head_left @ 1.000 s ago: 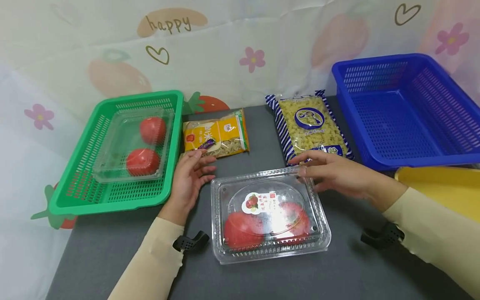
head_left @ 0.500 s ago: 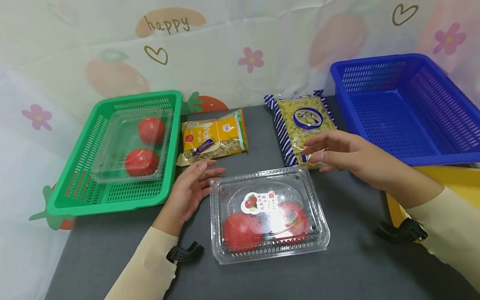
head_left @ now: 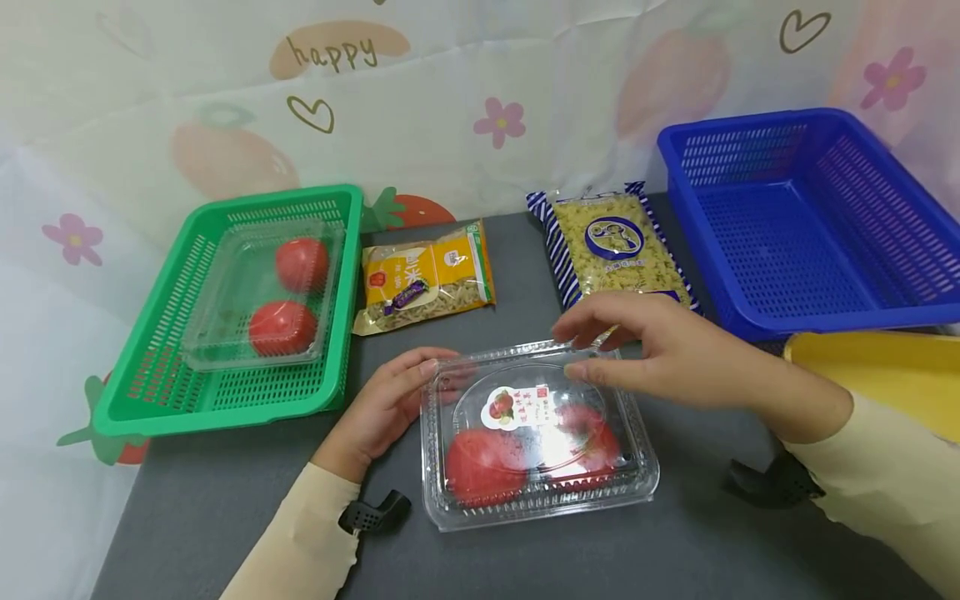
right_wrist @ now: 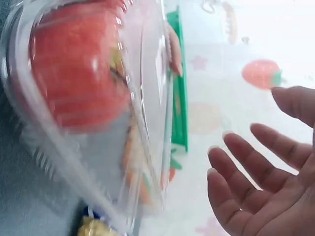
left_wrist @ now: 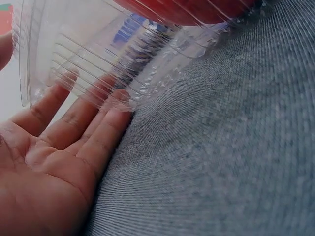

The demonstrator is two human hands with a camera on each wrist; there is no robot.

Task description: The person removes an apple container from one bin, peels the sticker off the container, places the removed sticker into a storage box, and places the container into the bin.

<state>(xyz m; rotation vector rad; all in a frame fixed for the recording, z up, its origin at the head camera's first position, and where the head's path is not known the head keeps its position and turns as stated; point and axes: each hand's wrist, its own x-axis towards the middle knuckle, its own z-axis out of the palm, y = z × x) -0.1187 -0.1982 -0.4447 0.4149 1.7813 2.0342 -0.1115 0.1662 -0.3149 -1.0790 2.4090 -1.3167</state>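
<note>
A clear clamshell container (head_left: 540,492) with two red apples (head_left: 486,467) inside lies on the grey table, its lid lowered. At its far left corner is my left hand (head_left: 386,408). In the left wrist view, nearly straight fingers (left_wrist: 74,115) touch the ribbed side wall, and the thumb is by the rim. My right hand (head_left: 652,350) hovers over the far right corner. In the right wrist view its fingers (right_wrist: 253,162) are spread and apart from the container, where an apple (right_wrist: 78,69) shows its stem.
A green basket (head_left: 225,417) on the left holds a clear box (head_left: 240,275) with two round red fruits. Behind lie a yellow noodle packet (head_left: 427,275) with a small purple wrapper (head_left: 407,296), and a pasta bag (head_left: 615,237). At right stand a blue basket (head_left: 780,242) and a yellow container (head_left: 877,375).
My left hand has moved right onto the container's far left corner. My right hand drew off toward the right and then came back over the lid. The container stays in place.
</note>
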